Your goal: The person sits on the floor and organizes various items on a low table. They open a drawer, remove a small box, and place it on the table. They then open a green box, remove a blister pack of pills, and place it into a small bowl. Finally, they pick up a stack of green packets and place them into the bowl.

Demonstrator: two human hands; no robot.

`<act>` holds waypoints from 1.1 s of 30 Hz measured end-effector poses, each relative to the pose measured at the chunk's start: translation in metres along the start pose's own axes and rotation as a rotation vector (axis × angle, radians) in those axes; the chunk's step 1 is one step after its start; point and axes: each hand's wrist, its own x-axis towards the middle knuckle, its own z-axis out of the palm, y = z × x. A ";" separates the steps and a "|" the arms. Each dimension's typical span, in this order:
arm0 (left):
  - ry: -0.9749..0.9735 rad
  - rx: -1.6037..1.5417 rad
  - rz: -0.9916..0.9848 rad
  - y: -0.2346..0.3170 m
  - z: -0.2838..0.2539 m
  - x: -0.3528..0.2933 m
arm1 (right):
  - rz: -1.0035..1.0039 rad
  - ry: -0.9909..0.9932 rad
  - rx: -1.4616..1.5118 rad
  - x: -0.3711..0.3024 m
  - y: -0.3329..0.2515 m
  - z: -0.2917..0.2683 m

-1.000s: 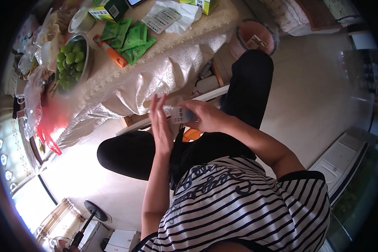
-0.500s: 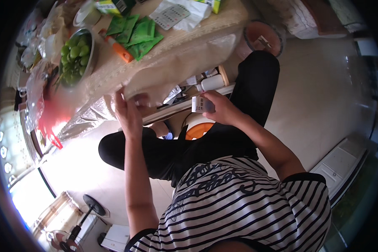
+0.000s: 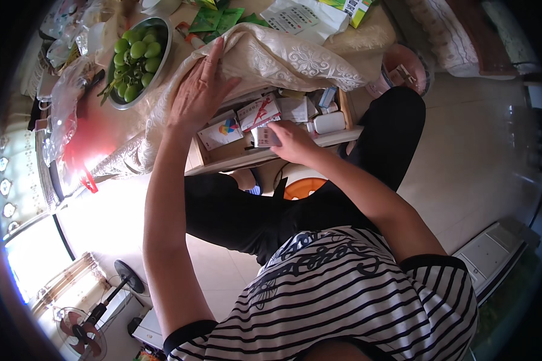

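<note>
My left hand lies with its fingers stretched out and its thumb apart, against the cream patterned tablecloth, which is folded back at the table's edge. Below the fold an open drawer shows its contents. Between the fingers and thumb of my right hand is a small white box with dark print, held over the drawer's front part. Inside the drawer are a white box with a colourful mark, a red-and-white box and a white bottle.
A metal bowl of green grapes stands on the table at left, beside plastic bags. Green packets and a printed white bag lie farther back. Near my knee is a pink bin; an orange object shows under the drawer.
My left hand has pushed the tablecloth up and back, uncovering more of the drawer. My right hand has brought the small box left and over the drawer.
</note>
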 end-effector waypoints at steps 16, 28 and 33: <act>0.095 -0.242 -0.027 -0.006 -0.002 0.002 | 0.652 0.386 -0.292 0.008 0.127 -0.036; 0.101 -0.255 -0.060 -0.003 -0.001 0.004 | 0.372 0.319 -0.618 0.029 0.149 -0.032; 0.119 -0.275 -0.047 -0.009 0.005 0.002 | 0.520 0.084 -0.494 0.036 0.136 -0.054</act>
